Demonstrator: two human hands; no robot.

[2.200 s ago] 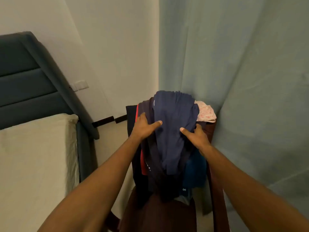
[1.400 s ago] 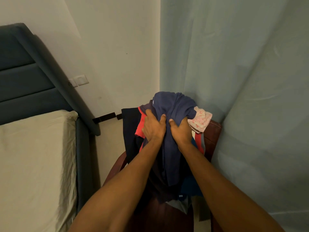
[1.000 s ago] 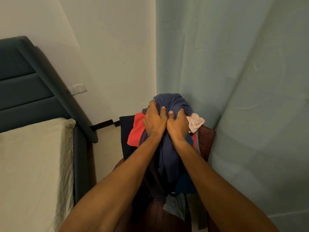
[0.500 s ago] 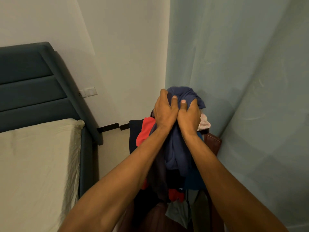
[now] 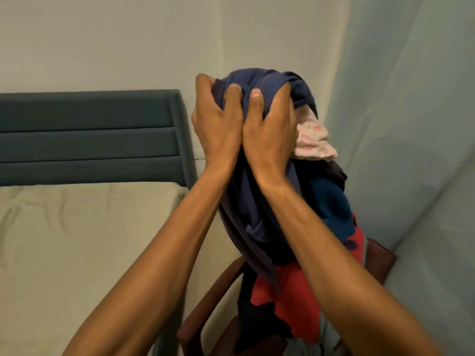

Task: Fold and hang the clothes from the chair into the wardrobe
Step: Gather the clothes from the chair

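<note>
Dark teal padded headboard (image 5: 87, 137) left of the fingers, against a pale wall (image 5: 154, 42). Cream mattress (image 5: 84, 240) below-left of them. Light blue-grey curtain (image 5: 411, 124) to their right.

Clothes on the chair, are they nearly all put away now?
Not yet. Nothing looks folded or hung, and no wardrobe is in view. In hand: the left hand and right hand both grip the bundle of clothes, with a navy garment on top, held above the wooden chair. A pink patterned piece and a red one hang in the bundle. All folding and hanging is left.
</note>
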